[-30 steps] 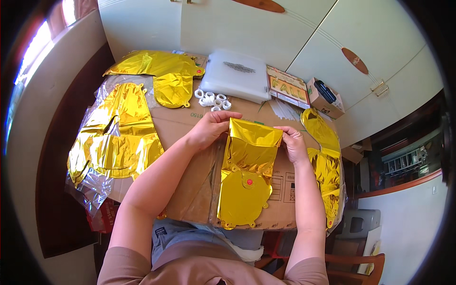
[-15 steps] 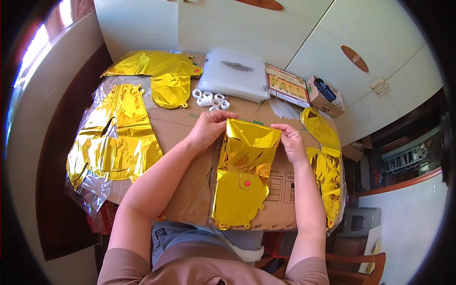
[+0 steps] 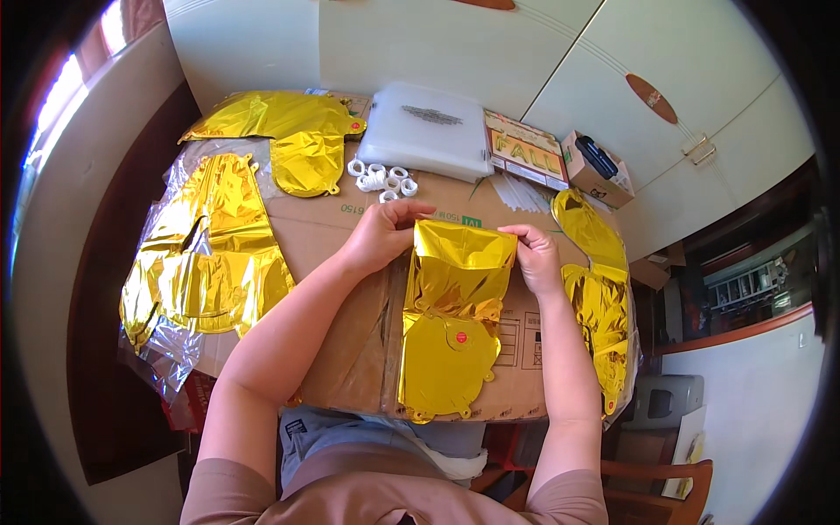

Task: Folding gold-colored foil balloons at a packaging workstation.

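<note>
A flat gold foil balloon [image 3: 451, 328] lies on a brown cardboard sheet [image 3: 341, 262] in front of me, its far end folded over. My left hand [image 3: 382, 236] pinches the folded top-left corner. My right hand [image 3: 535, 258] grips the top-right corner of the same fold. A small red dot shows on the balloon's lower half.
More gold foil balloons lie at the left [image 3: 210, 254], at the back [image 3: 280, 131] and along the right edge [image 3: 599, 289]. Several small white rolls [image 3: 381, 178], a white plastic box [image 3: 429, 131], a printed packet [image 3: 528, 153] and a small carton [image 3: 599, 166] sit at the back. White cupboard doors stand behind.
The fold at the balloon's far end has been drawn slightly nearer and pressed flatter; both hands stay at its top corners.
</note>
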Motion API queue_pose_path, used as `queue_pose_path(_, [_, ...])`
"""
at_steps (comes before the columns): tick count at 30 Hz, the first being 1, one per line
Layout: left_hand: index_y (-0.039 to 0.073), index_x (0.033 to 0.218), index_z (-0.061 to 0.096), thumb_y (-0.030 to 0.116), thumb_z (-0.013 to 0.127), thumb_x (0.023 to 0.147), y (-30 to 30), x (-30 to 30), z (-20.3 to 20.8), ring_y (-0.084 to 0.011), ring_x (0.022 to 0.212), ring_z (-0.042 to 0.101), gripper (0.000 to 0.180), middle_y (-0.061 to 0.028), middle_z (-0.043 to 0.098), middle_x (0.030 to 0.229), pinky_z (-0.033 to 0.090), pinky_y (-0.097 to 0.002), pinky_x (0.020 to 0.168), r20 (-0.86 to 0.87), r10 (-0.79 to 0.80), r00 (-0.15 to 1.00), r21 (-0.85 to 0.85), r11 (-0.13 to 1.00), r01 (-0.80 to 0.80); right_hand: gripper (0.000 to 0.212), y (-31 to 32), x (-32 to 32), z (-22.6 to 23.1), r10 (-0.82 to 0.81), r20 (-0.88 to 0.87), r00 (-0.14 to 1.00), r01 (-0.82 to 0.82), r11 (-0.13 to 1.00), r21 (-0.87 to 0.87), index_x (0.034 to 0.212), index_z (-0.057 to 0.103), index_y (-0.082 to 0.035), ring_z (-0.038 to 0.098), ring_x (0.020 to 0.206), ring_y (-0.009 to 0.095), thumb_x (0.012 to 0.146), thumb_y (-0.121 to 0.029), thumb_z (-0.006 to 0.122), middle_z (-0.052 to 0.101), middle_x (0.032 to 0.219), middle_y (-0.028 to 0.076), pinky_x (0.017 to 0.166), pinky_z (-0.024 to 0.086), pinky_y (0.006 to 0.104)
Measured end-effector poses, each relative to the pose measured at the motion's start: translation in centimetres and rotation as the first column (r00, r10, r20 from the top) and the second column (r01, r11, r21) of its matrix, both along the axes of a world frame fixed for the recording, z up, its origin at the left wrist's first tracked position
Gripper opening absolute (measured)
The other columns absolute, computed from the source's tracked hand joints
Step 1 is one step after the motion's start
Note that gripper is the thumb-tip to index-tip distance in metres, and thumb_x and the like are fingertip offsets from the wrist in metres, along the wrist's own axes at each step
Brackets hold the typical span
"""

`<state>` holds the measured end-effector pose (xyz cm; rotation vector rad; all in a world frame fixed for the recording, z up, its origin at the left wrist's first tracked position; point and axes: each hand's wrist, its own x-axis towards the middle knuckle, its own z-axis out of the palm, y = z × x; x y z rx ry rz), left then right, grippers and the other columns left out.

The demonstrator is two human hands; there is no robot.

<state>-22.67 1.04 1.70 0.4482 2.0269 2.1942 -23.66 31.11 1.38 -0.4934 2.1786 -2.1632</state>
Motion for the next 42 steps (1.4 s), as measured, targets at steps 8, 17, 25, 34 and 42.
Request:
queue_pose_path(8, [-0.006, 0.121, 0.067, 0.0, 0.065, 0.093, -0.5, -0.4, 0.2, -0.0121, 0.101, 0.069, 0.028, -0.0103, 0.073, 0.111, 0.054, -0.0262, 0.091, 0.083, -0.087, 0.993, 0.015, 0.996, 0.087, 0.019, -0.2, 0.4, 0.4, 0.008, 0.012, 1.0, -0.009, 0.999, 0.033, 0.11, 0.073, -0.001, 0.066, 0.089, 0.007, 0.096, 0.001, 0.061, 0.074, 0.1, 0.003, 0.082, 0.052, 0.0222])
queue_pose_path(17, [-0.003, 0.114, 0.071, 0.001, 0.064, 0.095, -0.3, -0.2, 0.2, -0.0106, 0.094, 0.069, 0.021, -0.0072, 0.075, 0.105, 0.055, -0.0257, 0.088, 0.035, -0.039, 0.999, 0.006, 0.999, 0.039, 0.022, 0.3, 1.1, 0.9, 0.053, 0.029, 0.998, -0.053, 0.998, -0.018, 0.116, 0.072, -0.001, 0.067, 0.096, 0.009, 0.098, 0.0, 0.059, 0.075, 0.105, 0.005, 0.089, 0.052, 0.0234])
queue_pose_path(25, [-0.001, 0.112, 0.074, -0.001, 0.061, 0.096, -0.1, -0.1, 0.0, -0.0117, 0.094, 0.07, 0.021, -0.0073, 0.076, 0.103, 0.055, -0.0254, 0.088, 0.017, 0.017, 1.0, 0.041, 0.999, -0.017, 0.023, 0.5, 1.1, 0.8, 0.108, 0.165, 0.98, -0.065, 0.966, -0.25, 0.116, 0.072, -0.005, 0.071, 0.091, 0.014, 0.1, -0.004, 0.057, 0.074, 0.106, 0.006, 0.083, 0.058, 0.0286])
queue_pose_path(34, [-0.001, 0.115, 0.073, -0.006, 0.06, 0.094, 0.0, 0.0, -0.3, -0.0144, 0.099, 0.069, 0.025, -0.0105, 0.075, 0.109, 0.055, -0.0277, 0.092, 0.003, 0.016, 1.0, 0.002, 1.0, -0.016, 0.018, 0.7, 0.9, 0.7, 0.128, 0.21, 0.969, -0.057, 0.948, -0.314, 0.101, 0.073, -0.006, 0.07, 0.084, 0.013, 0.099, -0.004, 0.055, 0.073, 0.094, 0.004, 0.074, 0.059, 0.0291])
queue_pose_path(42, [-0.003, 0.13, 0.063, -0.004, 0.056, 0.096, -0.7, 0.7, 2.0, -0.0156, 0.111, 0.066, 0.035, -0.013, 0.071, 0.12, 0.052, -0.0295, 0.099, 0.154, -0.244, 0.957, 0.194, 0.958, 0.213, 0.018, 1.3, 1.0, 1.2, 0.107, 0.198, 0.974, -0.061, 0.972, -0.225, 0.1, 0.072, -0.006, 0.069, 0.085, 0.012, 0.099, -0.003, 0.054, 0.072, 0.095, 0.004, 0.075, 0.059, 0.0286])
